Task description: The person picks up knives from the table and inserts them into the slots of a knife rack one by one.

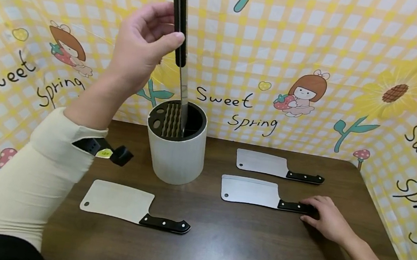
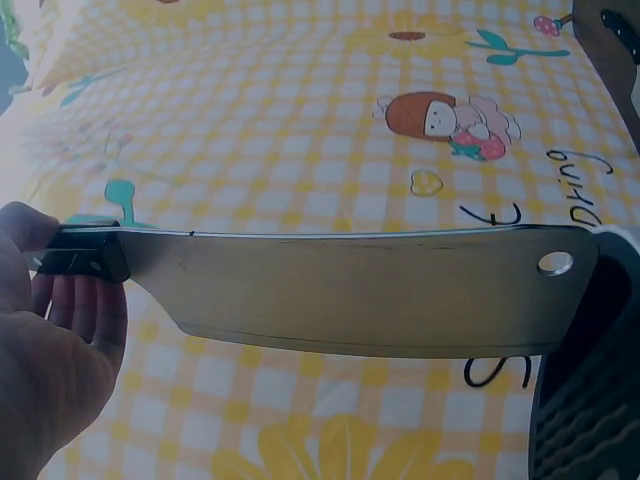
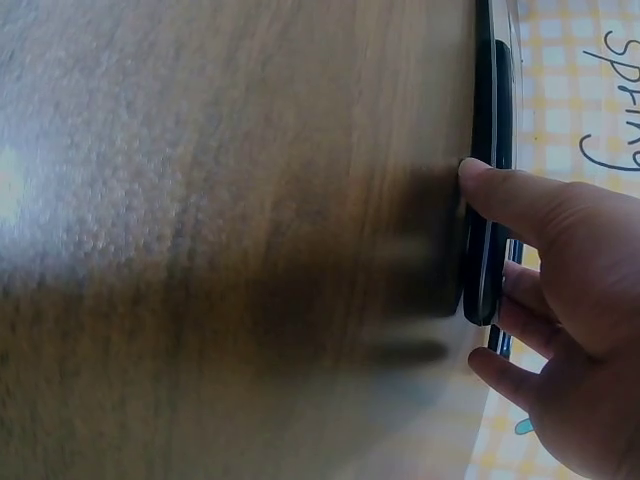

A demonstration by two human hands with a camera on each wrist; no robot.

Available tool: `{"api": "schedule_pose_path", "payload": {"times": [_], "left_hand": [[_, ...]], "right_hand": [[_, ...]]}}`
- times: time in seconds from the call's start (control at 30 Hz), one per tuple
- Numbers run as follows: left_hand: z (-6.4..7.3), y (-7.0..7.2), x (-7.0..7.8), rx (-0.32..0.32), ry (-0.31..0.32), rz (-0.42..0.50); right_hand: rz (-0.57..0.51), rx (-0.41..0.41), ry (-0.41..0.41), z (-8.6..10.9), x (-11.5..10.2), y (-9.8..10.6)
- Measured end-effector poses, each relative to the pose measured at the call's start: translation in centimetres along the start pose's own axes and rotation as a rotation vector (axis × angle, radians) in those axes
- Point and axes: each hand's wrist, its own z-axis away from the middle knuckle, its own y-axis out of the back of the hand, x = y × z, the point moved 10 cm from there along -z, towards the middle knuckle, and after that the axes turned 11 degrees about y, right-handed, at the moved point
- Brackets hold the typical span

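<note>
The left hand (image 1: 144, 43) pinches the black handle (image 1: 180, 15) of a silver metal cleaver (image 2: 370, 290), best kept straight and steady at the white cylindrical knife holder's (image 1: 175, 163) mouth, while the right hand (image 1: 328, 218) pinches another black-handled cleaver (image 1: 251, 191) on the brown wooden table (image 1: 223, 252).

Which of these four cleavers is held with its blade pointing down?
The cleaver in the left hand, at the white knife holder; the other three lie on the table.
</note>
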Motion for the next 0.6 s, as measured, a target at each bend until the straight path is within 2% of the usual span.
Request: {"api": "schedule_pose_path", "payload": {"times": [0.1,0.33,0.6], "left_hand": [[-0.1,0.7,0.2,0.021,-0.018,-0.002],[-0.3,1.8,0.5,0.036,-0.112,-0.094],[-0.7,2.5,0.0,0.046,-0.105,-0.088]], "right_hand": [[0.004,0.018,0.009,0.1,-0.1,0.1],[0.002,0.030,0.009,0.1,0.0,0.0],[0.007,0.035,0.011,0.1,0.0,-0.1]]}}
